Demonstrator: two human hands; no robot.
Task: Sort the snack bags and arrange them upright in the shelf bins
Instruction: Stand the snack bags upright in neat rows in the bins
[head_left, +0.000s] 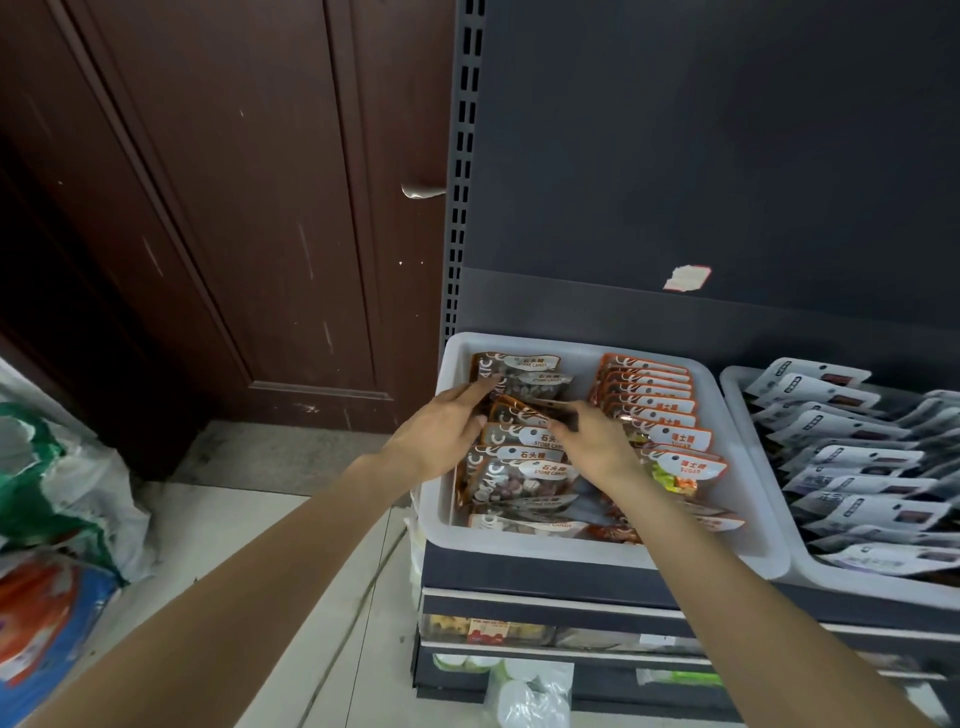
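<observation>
Both hands work inside the white plastic shelf bin (587, 551). The left hand (441, 434) and the right hand (592, 441) each pinch one end of a tilted brown stone-candy snack bag (524, 410), grip closed on it, in the left-hand row. White labels there read "STONE CANDY". The neighbouring row of orange-topped snack bags (670, 426) reads "SUGAR"

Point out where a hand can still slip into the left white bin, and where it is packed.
In the left white bin, bare floor shows between the brown stone candy bags and the orange sugar bags, and along the back wall. The near end is crowded with flat-lying bags. Left hand and right hand fill the brown row's middle. The right bin looks packed.
</observation>
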